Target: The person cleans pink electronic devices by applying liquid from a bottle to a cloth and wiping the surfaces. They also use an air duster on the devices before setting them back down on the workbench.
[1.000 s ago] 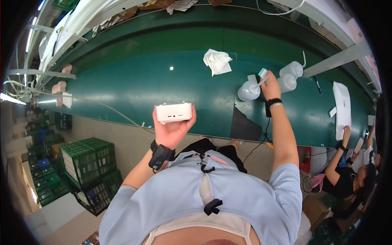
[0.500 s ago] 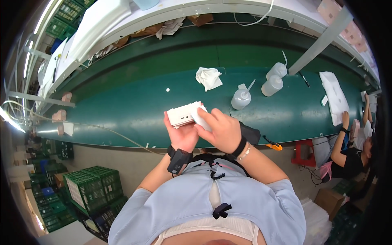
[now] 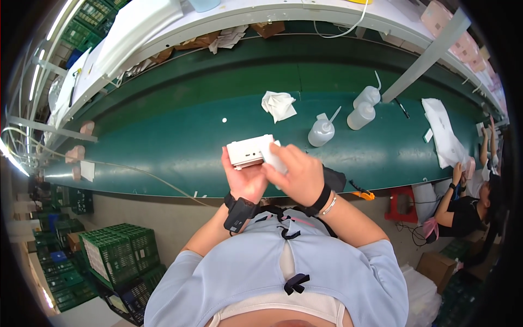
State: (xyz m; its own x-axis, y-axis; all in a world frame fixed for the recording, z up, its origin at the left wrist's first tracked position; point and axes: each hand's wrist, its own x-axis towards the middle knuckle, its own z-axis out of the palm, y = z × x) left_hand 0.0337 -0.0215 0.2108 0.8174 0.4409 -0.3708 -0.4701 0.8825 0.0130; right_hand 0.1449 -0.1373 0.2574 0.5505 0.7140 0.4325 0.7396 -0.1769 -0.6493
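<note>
A small white box-shaped device (image 3: 246, 151) with little dark openings on one side rests in my left hand (image 3: 246, 182), whose fingers and palm cradle it from below and its left side. My right hand (image 3: 298, 171) pinches a folded white cloth or wipe (image 3: 274, 158) against the device's right end. Beyond them on the green table lies a crumpled white cloth (image 3: 279, 106). A small white round piece (image 3: 224, 120) sits to its left. The underside of the device is hidden by my left hand.
Clear squeeze bottles (image 3: 321, 132) with bent spouts stand right of the cloth. A black object (image 3: 334, 178) and an orange-handled tool (image 3: 364, 194) lie at the table's near edge. A metal post (image 3: 427, 57) rises at right. Another person (image 3: 468, 210) works there. Green crates (image 3: 121, 252) stack at lower left.
The device has tilted slightly in my left hand and moved a little to the right. My right hand has shifted slightly right with the wipe, still at the device's end.
</note>
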